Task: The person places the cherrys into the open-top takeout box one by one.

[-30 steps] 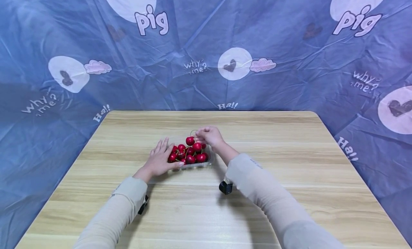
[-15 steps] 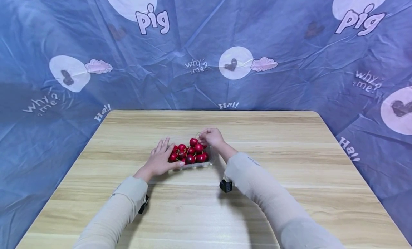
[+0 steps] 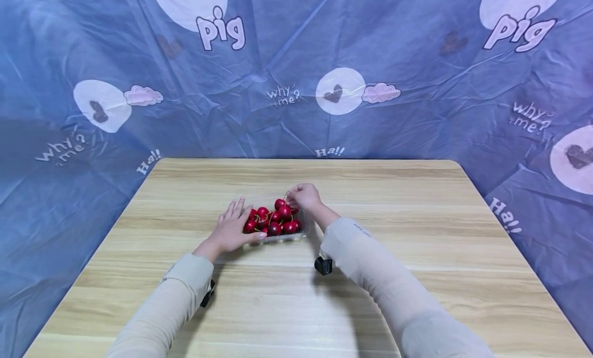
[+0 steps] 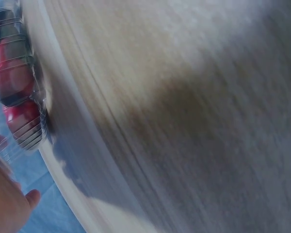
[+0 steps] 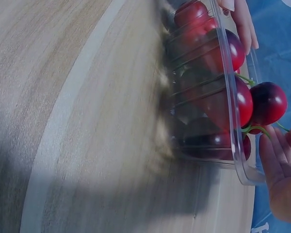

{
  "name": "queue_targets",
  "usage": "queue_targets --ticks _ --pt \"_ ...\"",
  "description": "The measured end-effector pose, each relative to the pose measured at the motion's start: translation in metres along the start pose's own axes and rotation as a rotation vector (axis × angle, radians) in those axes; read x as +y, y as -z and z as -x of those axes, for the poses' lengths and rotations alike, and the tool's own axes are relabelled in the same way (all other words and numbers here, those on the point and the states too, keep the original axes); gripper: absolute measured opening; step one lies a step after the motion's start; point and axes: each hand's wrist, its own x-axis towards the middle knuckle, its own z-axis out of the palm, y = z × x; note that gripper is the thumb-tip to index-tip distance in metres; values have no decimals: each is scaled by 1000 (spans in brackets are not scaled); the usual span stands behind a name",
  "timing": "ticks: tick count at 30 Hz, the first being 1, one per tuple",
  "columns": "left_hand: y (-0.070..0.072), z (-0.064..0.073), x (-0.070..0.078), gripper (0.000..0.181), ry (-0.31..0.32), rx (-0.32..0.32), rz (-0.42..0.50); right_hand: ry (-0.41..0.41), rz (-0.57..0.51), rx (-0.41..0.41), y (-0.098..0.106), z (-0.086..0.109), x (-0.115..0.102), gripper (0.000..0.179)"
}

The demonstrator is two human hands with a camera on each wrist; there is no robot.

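Note:
A clear plastic punnet (image 3: pixel 284 238) of red cherries (image 3: pixel 274 229) with green stems stands on the table, its ribbed wall (image 5: pixel 201 92) showing in the right wrist view. My left hand (image 3: pixel 230 232) rests on its left end, fingers straight and spread, thumb along the front rim. At the back right corner my right hand (image 3: pixel 303 197) pinches the stem of a cherry (image 3: pixel 280 203), which sits low against the others in the pile. Its fingertips are partly hidden. In the left wrist view, only part of the left hand (image 4: pixel 7 206) shows, below the punnet.
The wood-grain table (image 3: pixel 417 234) extends on all sides of the punnet. Behind it hangs a blue printed cloth (image 3: pixel 259 126). A small black camera (image 3: pixel 323 266) is worn at the right wrist.
The right hand has moved slightly right, and its cherry has come down and right from above the pile to rest against the others. The left hand has kept its place.

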Motion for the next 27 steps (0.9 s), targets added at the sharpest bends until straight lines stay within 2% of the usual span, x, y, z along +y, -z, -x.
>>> queue_targets --ticks 7,11,17,22,24,27 --pt "2 -1 0 97 7 -2 12 28 46 6 4 0 2 13" --pt "4 -3 0 99 8 -10 15 30 37 -10 7 2 2 15" --pt "8 -5 0 101 14 -25 18 65 49 -62 15 10 2 17" --pt "19 -5 -3 99 27 -8 36 108 75 -111 27 14 5 20" --pt "25 -5 -5 97 36 4 61 135 100 -110 35 14 6 24" --pt "33 -5 -12 92 48 27 64 213 230 -74 48 16 7 30"
